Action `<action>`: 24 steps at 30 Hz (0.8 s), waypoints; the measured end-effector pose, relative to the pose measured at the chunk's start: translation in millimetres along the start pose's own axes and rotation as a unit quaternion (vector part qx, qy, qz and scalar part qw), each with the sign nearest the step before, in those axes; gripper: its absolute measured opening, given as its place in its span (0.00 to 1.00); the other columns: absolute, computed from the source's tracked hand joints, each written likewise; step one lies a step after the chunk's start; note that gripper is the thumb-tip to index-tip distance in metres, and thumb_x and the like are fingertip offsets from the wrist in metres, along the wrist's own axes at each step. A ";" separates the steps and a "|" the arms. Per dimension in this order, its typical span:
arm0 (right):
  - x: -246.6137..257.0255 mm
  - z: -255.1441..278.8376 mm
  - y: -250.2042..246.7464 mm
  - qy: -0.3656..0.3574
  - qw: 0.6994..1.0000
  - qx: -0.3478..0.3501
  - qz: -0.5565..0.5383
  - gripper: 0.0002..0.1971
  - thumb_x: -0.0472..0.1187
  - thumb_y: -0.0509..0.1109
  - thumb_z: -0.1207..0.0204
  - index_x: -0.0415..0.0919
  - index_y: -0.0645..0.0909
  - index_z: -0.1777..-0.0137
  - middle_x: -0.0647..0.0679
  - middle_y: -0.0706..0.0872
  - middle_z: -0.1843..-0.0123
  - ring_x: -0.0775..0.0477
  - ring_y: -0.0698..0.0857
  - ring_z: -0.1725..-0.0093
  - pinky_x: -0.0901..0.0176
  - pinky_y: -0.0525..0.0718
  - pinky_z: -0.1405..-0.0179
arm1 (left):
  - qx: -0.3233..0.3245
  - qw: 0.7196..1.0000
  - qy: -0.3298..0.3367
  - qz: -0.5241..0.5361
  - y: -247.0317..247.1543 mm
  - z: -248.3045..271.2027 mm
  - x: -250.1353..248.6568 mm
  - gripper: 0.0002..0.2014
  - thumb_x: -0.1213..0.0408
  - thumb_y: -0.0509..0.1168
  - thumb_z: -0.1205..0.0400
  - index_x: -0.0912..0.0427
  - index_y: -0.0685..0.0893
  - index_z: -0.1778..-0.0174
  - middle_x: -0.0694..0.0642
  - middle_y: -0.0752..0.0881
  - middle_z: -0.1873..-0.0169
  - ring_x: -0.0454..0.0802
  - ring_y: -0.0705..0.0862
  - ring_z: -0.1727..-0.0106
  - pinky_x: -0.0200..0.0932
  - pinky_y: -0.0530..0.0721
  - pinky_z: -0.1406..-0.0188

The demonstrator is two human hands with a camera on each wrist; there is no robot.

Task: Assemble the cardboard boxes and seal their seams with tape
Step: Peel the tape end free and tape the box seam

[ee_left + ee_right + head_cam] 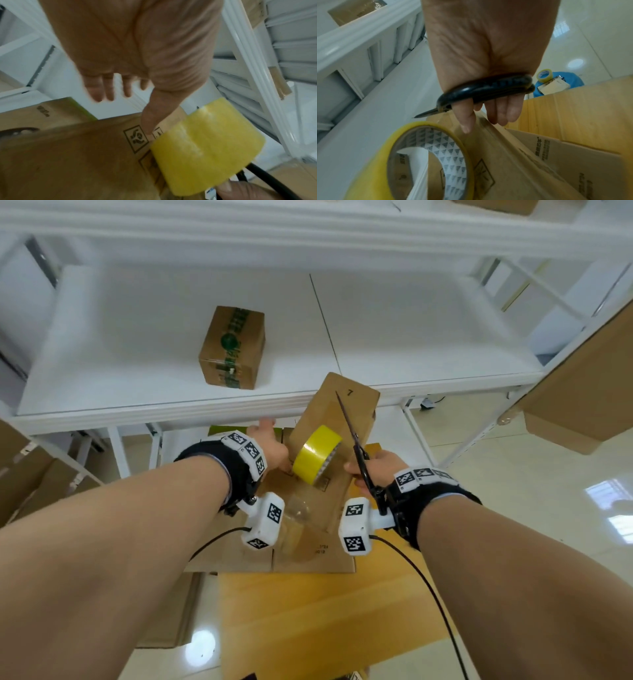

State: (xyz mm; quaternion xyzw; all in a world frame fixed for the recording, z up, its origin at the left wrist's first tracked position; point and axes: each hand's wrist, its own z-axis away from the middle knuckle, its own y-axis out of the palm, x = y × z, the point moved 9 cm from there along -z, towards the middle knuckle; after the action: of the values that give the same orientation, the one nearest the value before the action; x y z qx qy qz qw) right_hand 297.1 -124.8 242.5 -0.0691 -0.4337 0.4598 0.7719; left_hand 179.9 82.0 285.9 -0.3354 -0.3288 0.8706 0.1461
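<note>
Left hand [269,446], fingers straight, steadies the yellow tape roll [315,455] by thumb only; I fear it drops. Right hand [376,467] grips scissors [356,440].

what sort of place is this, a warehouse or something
Likely a packing or stock room: white metal shelving holding a sealed cardboard box, flat cartons laid out, plus a yellow tape roll and scissors.

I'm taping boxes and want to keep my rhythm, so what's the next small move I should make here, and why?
Probably open the scissors and bring them down to the yellow tape roll to cut it free. Your right hand grips them with the blades closed, pointing up past the tilted box, while your left hand has its thumb at the roll's edge.
</note>
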 end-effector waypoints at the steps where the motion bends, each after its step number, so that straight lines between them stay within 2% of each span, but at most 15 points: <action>1: -1.6 4.4 -1.9 0.003 1.000 0.007 0.023 0.18 0.53 0.81 0.39 0.43 0.78 0.63 0.39 0.85 0.63 0.37 0.84 0.61 0.40 0.87 0.52 | -0.019 0.999 0.045 0.015 -1.6 -4.4 -9.6 0.51 0.71 0.76 0.33 0.47 0.55 0.18 0.63 0.66 0.24 0.66 0.74 0.30 0.59 0.81 0.37; 3: -6.1 10.5 -9.2 -0.003 0.996 -0.001 0.085 0.17 0.51 0.80 0.32 0.39 0.77 0.60 0.40 0.84 0.63 0.40 0.82 0.64 0.45 0.84 0.61 | 0.022 0.994 0.104 0.013 6.0 2.2 -33.8 0.54 0.78 0.72 0.33 0.41 0.51 0.17 0.60 0.63 0.22 0.65 0.73 0.29 0.51 0.82 0.41; 5: -12.4 15.8 -19.4 -0.012 0.988 -0.028 0.154 0.16 0.48 0.75 0.26 0.38 0.74 0.57 0.44 0.79 0.64 0.43 0.78 0.65 0.54 0.77 0.67 | 0.073 0.988 0.131 0.044 16.4 2.1 -51.2 0.49 0.83 0.65 0.28 0.44 0.52 0.16 0.61 0.67 0.23 0.63 0.79 0.37 0.44 0.81 0.53; 6: -15.2 18.3 -23.8 -0.018 0.983 -0.038 0.178 0.15 0.48 0.74 0.23 0.38 0.73 0.55 0.45 0.77 0.65 0.45 0.77 0.66 0.56 0.74 0.69 | 0.094 0.984 0.135 0.068 20.0 4.4 -57.7 0.47 0.84 0.62 0.27 0.45 0.53 0.16 0.62 0.71 0.25 0.63 0.81 0.41 0.48 0.82 0.55; 8: -22.0 19.4 -27.7 -0.022 0.977 -0.037 0.210 0.15 0.48 0.73 0.21 0.38 0.73 0.54 0.46 0.76 0.66 0.48 0.75 0.68 0.58 0.72 0.72 | 0.104 0.971 0.111 0.186 20.7 1.5 -60.4 0.39 0.84 0.59 0.26 0.51 0.63 0.19 0.62 0.79 0.35 0.63 0.82 0.45 0.54 0.83 0.53; 9: -25.1 17.1 -27.7 -0.020 0.974 -0.034 0.223 0.16 0.50 0.73 0.21 0.39 0.73 0.53 0.47 0.77 0.65 0.49 0.76 0.68 0.58 0.72 0.72 | 0.094 0.957 0.083 0.261 20.4 -2.7 -56.8 0.31 0.82 0.59 0.24 0.55 0.71 0.25 0.62 0.81 0.45 0.60 0.81 0.48 0.50 0.82 0.56; 10: -26.2 15.2 -27.5 -0.023 0.971 -0.033 0.237 0.17 0.52 0.74 0.22 0.39 0.74 0.52 0.47 0.78 0.65 0.49 0.77 0.68 0.59 0.73 0.73 | 0.080 0.948 0.068 0.300 19.3 -4.1 -55.3 0.17 0.77 0.61 0.20 0.59 0.79 0.37 0.61 0.83 0.54 0.56 0.82 0.53 0.45 0.81 0.59; 11: -25.8 13.6 -26.4 -0.028 0.967 -0.033 0.250 0.19 0.55 0.74 0.22 0.39 0.75 0.50 0.47 0.79 0.64 0.49 0.78 0.67 0.58 0.74 0.73 | 0.080 0.946 0.060 0.309 18.9 -1.5 -57.1 0.04 0.69 0.64 0.18 0.59 0.81 0.49 0.57 0.85 0.63 0.52 0.84 0.60 0.40 0.81 0.64; 12: -23.9 12.4 -25.3 -0.034 0.964 -0.036 0.261 0.22 0.57 0.73 0.23 0.38 0.76 0.47 0.47 0.81 0.63 0.48 0.80 0.66 0.58 0.76 0.72 | 0.104 0.948 0.066 0.292 23.5 0.6 -60.9 0.05 0.61 0.66 0.18 0.58 0.81 0.56 0.52 0.87 0.70 0.48 0.86 0.66 0.37 0.81 0.69; 13: -21.9 12.0 -24.7 -0.041 0.961 -0.040 0.270 0.25 0.60 0.73 0.24 0.38 0.76 0.44 0.46 0.82 0.61 0.47 0.82 0.64 0.57 0.78 0.70 | 0.139 0.953 0.081 0.256 30.5 6.5 -65.6 0.09 0.55 0.69 0.21 0.57 0.82 0.57 0.50 0.88 0.71 0.47 0.87 0.67 0.36 0.82 0.71; 15: -20.0 10.5 -22.2 -0.050 0.958 -0.038 0.280 0.31 0.64 0.72 0.25 0.37 0.74 0.37 0.45 0.85 0.53 0.43 0.85 0.57 0.52 0.84 0.61 | 0.195 0.952 0.081 0.224 41.4 11.2 -66.4 0.18 0.53 0.76 0.30 0.57 0.84 0.49 0.54 0.91 0.62 0.53 0.89 0.58 0.42 0.86 0.60; 17: -21.5 11.9 -21.7 -0.054 0.962 -0.033 0.265 0.39 0.67 0.73 0.28 0.39 0.68 0.29 0.44 0.84 0.45 0.40 0.84 0.50 0.47 0.85 0.52 | 0.206 0.937 0.055 0.276 41.2 10.4 -61.4 0.26 0.56 0.77 0.34 0.63 0.83 0.42 0.61 0.90 0.55 0.59 0.89 0.54 0.54 0.87 0.49; 20: -27.8 18.1 -27.8 -0.064 0.968 -0.045 0.239 0.44 0.73 0.73 0.34 0.43 0.65 0.31 0.48 0.81 0.50 0.44 0.82 0.55 0.47 0.84 0.56 | 0.176 0.908 0.028 0.380 32.3 7.8 -51.7 0.32 0.55 0.78 0.33 0.71 0.81 0.38 0.69 0.84 0.44 0.62 0.83 0.45 0.66 0.78 0.35; 21: -31.4 20.8 -31.7 -0.066 0.965 -0.055 0.246 0.44 0.75 0.72 0.35 0.44 0.65 0.32 0.47 0.82 0.50 0.43 0.83 0.55 0.46 0.85 0.55 | 0.169 0.896 0.025 0.410 30.4 3.4 -48.1 0.30 0.54 0.77 0.30 0.71 0.82 0.39 0.69 0.84 0.44 0.62 0.82 0.44 0.66 0.77 0.34; 24: -44.5 29.6 -44.5 -0.068 0.955 -0.083 0.277 0.44 0.78 0.70 0.36 0.44 0.65 0.33 0.45 0.83 0.45 0.38 0.85 0.49 0.43 0.87 0.51 | 0.165 0.865 0.017 0.474 29.8 -3.4 -40.4 0.15 0.52 0.68 0.20 0.63 0.83 0.55 0.59 0.85 0.59 0.54 0.81 0.54 0.59 0.77 0.34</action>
State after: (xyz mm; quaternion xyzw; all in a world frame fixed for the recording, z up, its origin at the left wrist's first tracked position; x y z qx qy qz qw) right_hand 295.3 -192.9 256.2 -0.2191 -0.4853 0.6217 0.5745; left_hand 210.8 42.4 283.7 -0.4363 0.0208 0.8709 -0.2251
